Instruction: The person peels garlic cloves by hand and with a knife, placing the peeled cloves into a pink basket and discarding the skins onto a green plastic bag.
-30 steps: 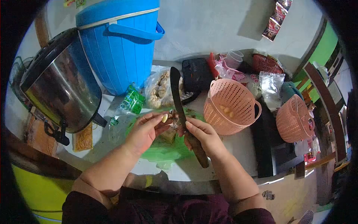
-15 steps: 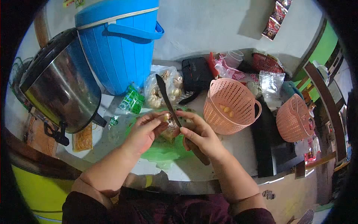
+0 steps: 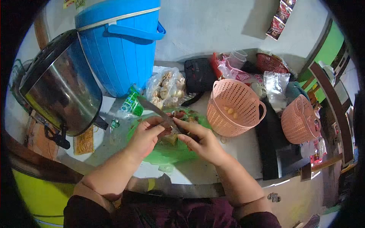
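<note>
My right hand point(image 3: 199, 138) is closed on a knife point(image 3: 156, 109), whose blade slants up and left over a green plastic sheet point(image 3: 152, 150). My left hand point(image 3: 150, 135) is pinched beside the blade, and what its fingers hold is too hidden to make out. Peelings and scraps point(image 3: 170, 139) lie on the green plastic under both hands. Behind them stands a clear bag of garlic bulbs point(image 3: 167, 87). To the right, a pink basket point(image 3: 224, 121) holds several peeled cloves point(image 3: 230, 111).
A blue bucket point(image 3: 118, 57) and a steel container point(image 3: 64, 87) stand at the left. A green packet point(image 3: 132, 102) lies near the garlic bag. Behind are a black pouch point(image 3: 198, 75) and a red basket point(image 3: 272, 63). Another pink basket point(image 3: 298, 121) is at the right.
The knife has swung from nearly upright to a flatter slant, its blade now across my left fingertips. My two hands are closer together. The pale piece seen in my left fingers is now hidden.
</note>
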A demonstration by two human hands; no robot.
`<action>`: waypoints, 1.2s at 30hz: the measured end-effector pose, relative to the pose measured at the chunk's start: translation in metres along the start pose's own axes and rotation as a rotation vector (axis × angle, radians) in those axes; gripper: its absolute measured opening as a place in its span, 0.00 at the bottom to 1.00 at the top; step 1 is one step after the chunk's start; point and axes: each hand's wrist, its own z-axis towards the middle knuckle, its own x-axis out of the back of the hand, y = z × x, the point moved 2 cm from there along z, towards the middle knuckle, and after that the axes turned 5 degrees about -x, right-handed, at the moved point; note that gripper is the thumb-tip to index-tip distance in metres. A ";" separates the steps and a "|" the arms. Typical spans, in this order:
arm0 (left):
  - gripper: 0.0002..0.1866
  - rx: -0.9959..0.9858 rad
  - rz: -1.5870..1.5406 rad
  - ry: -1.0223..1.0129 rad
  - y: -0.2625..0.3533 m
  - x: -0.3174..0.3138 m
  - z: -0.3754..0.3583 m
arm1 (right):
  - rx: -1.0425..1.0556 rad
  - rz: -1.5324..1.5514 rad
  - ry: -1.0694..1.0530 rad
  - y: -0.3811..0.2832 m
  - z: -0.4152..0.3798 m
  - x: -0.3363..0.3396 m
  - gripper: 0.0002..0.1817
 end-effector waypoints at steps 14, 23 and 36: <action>0.11 -0.021 -0.036 -0.044 0.004 -0.002 0.000 | -0.033 -0.007 -0.082 -0.010 -0.001 0.002 0.29; 0.08 0.020 -0.038 -0.007 0.001 0.002 0.000 | -0.133 0.143 -0.129 -0.005 -0.003 0.005 0.28; 0.09 0.011 -0.070 -0.022 -0.001 0.004 0.003 | -0.148 0.189 -0.069 -0.001 -0.001 0.004 0.24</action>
